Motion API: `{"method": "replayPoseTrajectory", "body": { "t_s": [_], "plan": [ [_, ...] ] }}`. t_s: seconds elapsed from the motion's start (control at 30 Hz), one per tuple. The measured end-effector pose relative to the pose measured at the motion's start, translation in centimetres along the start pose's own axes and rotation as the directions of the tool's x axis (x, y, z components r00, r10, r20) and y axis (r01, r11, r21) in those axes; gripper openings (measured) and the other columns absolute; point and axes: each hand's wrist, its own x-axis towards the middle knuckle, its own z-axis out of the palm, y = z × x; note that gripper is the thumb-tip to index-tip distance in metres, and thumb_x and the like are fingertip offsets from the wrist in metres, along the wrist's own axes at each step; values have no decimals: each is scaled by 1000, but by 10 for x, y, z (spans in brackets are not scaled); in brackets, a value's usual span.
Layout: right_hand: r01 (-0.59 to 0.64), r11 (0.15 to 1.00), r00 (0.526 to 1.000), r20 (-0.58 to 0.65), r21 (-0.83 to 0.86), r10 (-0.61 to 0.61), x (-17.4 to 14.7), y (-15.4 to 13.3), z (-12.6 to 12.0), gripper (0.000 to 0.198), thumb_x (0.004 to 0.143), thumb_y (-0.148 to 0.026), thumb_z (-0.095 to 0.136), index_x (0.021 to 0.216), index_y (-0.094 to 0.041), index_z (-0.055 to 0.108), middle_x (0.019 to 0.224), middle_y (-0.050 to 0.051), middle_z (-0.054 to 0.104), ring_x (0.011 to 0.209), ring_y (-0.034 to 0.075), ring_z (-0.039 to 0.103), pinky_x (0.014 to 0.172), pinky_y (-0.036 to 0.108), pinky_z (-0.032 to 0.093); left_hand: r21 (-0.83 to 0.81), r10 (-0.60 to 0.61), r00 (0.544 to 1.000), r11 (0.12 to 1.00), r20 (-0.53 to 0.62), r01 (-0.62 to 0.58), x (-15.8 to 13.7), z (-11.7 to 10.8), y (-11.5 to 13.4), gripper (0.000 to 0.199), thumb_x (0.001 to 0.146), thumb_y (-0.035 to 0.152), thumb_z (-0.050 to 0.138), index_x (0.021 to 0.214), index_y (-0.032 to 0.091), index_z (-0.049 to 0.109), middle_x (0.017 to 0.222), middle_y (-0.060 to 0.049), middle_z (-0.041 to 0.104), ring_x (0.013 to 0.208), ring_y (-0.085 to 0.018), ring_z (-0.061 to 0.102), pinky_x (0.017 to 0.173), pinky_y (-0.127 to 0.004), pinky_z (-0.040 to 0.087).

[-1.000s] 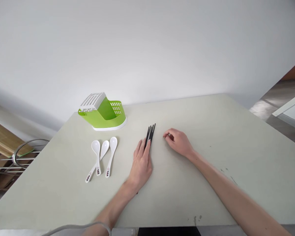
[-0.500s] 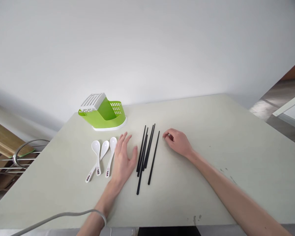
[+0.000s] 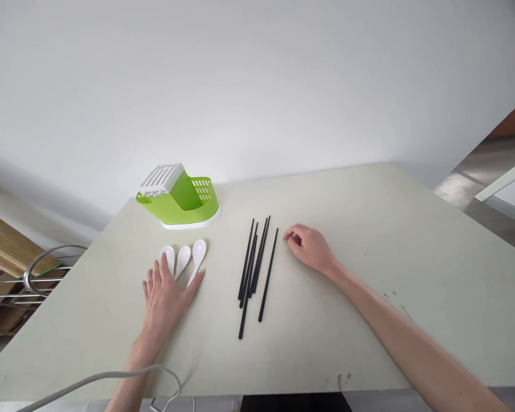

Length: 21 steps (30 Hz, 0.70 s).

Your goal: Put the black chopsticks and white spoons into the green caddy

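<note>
Three white spoons lie on the table: a right one (image 3: 199,252), a middle one (image 3: 182,258) and a left one (image 3: 167,253). My left hand (image 3: 163,297) reaches over them palm down with its fingers spread, hiding most of their handles. Its thumb is beside the right spoon's handle; I cannot tell whether it touches it. Several black chopsticks (image 3: 244,312) lie bunched in mid-table, a single chopstick (image 3: 268,274) apart on their right. My right hand (image 3: 308,246) rests just right of that one, its fingers curled in and nothing visible in them.
Behind the spoons stands a green and white utensil holder (image 3: 175,214) near the wall (image 3: 257,86). A grey cable (image 3: 111,375) runs by my left forearm at the table's (image 3: 347,320) front edge. Beyond the left edge is a metal rack (image 3: 28,277) with wooden boards.
My left hand has moved left from beside the chopsticks to over the spoons. The right spoon's bowl has shifted slightly to the right. My right hand has stayed in place.
</note>
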Motion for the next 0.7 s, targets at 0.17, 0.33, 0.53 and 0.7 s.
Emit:
{"method": "replayPoseTrajectory", "body": {
  "t_s": [0.17,0.33,0.53,0.7],
  "plan": [
    [-5,1000,1000,2,-7,5,0,0,0,16,91,-18,52,86,-24,66,92,1,75,67,15,60,71,31,46,85,-24,1000,996,-5,25,1,-14,-8,96,88,75,45,158,9,38,148,-27,53,140,-47,46,111,-59,41],
    [-6,1000,1000,3,-4,6,0,0,0,16,90,-18,52,87,-24,66,92,1,75,68,15,61,72,31,46,112,-55,996,993,72,46,8,-26,-12,81,90,71,41,139,8,56,134,-24,62,129,-43,56,106,-52,45],
    [-6,1000,1000,3,-5,6,0,0,0,16,90,-18,52,86,-24,66,91,1,74,66,15,60,71,31,46,126,-71,982,991,176,49,9,-31,-8,58,95,67,37,112,17,61,120,-19,71,105,-38,68,82,-45,51],
    [-9,1000,1000,3,-7,9,0,-1,0,17,90,-17,52,86,-25,66,91,1,74,66,15,60,70,30,46,208,-22,974,978,227,-26,7,-31,-3,51,99,64,30,101,21,57,106,-17,73,96,-38,70,72,-42,47]
  ]
}}
